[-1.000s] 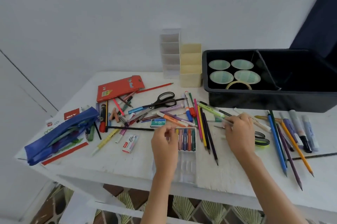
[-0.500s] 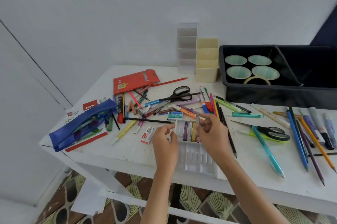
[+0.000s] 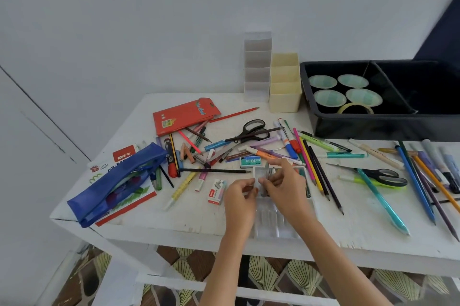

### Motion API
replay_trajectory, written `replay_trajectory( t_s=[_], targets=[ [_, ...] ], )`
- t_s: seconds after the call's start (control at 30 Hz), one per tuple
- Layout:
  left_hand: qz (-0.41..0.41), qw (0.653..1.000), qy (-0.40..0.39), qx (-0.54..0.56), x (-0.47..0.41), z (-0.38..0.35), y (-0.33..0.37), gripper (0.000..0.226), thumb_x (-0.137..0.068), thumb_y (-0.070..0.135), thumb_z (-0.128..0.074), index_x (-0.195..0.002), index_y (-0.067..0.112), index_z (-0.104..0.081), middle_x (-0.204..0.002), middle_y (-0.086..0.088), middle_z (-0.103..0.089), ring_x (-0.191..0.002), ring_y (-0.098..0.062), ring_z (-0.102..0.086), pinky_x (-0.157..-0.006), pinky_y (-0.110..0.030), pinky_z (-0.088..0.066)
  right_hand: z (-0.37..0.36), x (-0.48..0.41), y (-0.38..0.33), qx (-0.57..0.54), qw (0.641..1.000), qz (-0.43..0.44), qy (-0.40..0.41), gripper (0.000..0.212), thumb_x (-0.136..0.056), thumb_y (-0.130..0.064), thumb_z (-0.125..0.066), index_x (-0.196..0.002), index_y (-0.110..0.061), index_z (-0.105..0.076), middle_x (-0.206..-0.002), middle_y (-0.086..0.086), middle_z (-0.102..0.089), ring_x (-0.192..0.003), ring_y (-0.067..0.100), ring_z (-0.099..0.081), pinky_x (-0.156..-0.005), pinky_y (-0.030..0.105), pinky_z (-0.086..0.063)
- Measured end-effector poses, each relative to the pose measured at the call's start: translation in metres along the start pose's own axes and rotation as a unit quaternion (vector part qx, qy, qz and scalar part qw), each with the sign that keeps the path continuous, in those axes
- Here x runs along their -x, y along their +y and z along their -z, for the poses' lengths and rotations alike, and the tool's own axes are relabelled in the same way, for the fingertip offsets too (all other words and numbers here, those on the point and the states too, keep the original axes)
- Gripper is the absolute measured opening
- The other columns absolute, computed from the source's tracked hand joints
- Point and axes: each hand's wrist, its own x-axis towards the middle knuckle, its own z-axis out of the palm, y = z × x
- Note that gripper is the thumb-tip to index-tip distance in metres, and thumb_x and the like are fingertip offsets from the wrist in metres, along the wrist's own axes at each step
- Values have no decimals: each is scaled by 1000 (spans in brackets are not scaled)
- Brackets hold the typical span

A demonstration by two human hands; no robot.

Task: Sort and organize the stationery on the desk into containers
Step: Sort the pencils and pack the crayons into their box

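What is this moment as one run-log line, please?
stage: sorting into clear case | right hand: pinches grey stick over case | left hand: at stick, grip unclear

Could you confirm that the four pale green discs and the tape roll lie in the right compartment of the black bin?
Not quite. The head view shows the four pale green discs and the tape roll in the left compartment of the black bin, not the right; the rest stands.
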Motion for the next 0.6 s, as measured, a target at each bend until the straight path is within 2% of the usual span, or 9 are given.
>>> replay_trajectory(
  t_s=[0.13,0.17,0.27,0.33,0.47,0.6],
  targets=[
    [-3,1000,-20,5,-3,4,-2,27,-88,9,-61,-116,9,-65,-110,-1,-67,-96,-5,-61,-73,-4,-45,-13,-3,15,166,985,44,21,42,-84,-20,-69,-124,-20,-55,-107,0,-56,-103,18,-49,-87,29,-43],
    [-5,1000,-24,8,-4,5,-3,27,-88,8,-62,-115,9,-65,-109,-1,-68,-94,-4,-61,-72,-3,-45,-16,-2,19,200,977,64,40,41,-83,-22,-70,-122,-17,-59,-110,4,-53,-104,21,-47,-88,31,-42],
    [-11,999,-32,12,-6,6,-5,27,-87,7,-62,-114,10,-67,-108,-1,-69,-94,-4,-62,-74,-4,-46,-24,3,31,259,950,134,113,34,-76,-18,-76,-108,-9,-70,-98,9,-57,-90,25,-51,-76,31,-41],
    [-14,999,-31,13,-6,6,-6,27,-87,6,-63,-114,10,-67,-107,-1,-69,-93,-4,-62,-74,-4,-46,-25,4,36,270,937,167,146,26,-74,-16,-78,-99,-9,-73,-95,10,-59,-87,27,-52,-72,34,-44],
    [-25,999,-31,8,-7,6,-6,27,-87,6,-63,-113,10,-67,-106,0,-69,-90,-3,-62,-72,-3,-45,-26,4,35,326,917,174,151,5,-78,-17,-75,-83,-17,-75,-97,9,-61,-89,30,-52,-77,43,-46],
    [-38,999,-4,-23,-14,6,0,23,-90,10,-58,-111,10,-68,-105,-1,-69,-91,-5,-61,-73,-6,-44,-24,5,35,380,899,166,137,4,-81,-22,-70,-83,-21,-74,-101,7,-63,-94,31,-54,-81,45,-45]
  ],
)
